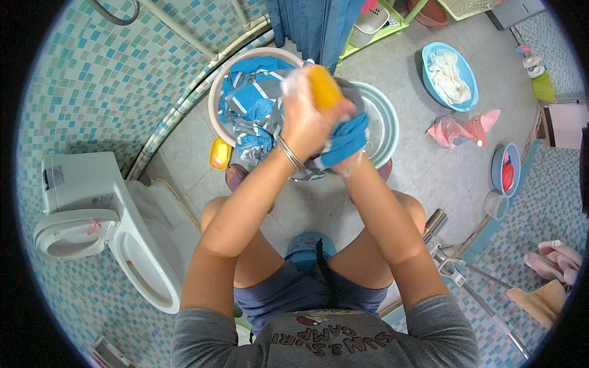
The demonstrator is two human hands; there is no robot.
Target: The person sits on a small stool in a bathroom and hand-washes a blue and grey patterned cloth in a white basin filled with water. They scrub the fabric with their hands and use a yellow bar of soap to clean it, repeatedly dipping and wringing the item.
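My left hand (304, 113), with bangles on the wrist, grips an orange-yellow block (325, 88). The block is blurred, so whether it is soap or a brush back I cannot tell. Just below it, my right hand (348, 164) is wet and partly hidden by the blue and grey cloth (346, 140) it holds. More of this wet blue, grey and white cloth (254, 98) fills a pale pink basin (215, 101) on the left. A pale aqua basin (392, 126) stands partly under my hands on the right. Beside the pink basin sits a yellow soap dish (219, 153) with a pale piece in it.
A toilet (144, 270) stands at left by the tiled wall. On the floor to the right are a blue basin (428, 76) with white cloth, a pink plastic bag (454, 132) and a small blue basin (498, 168). A blue curtain (316, 27) hangs ahead, beside a green rack (374, 37).
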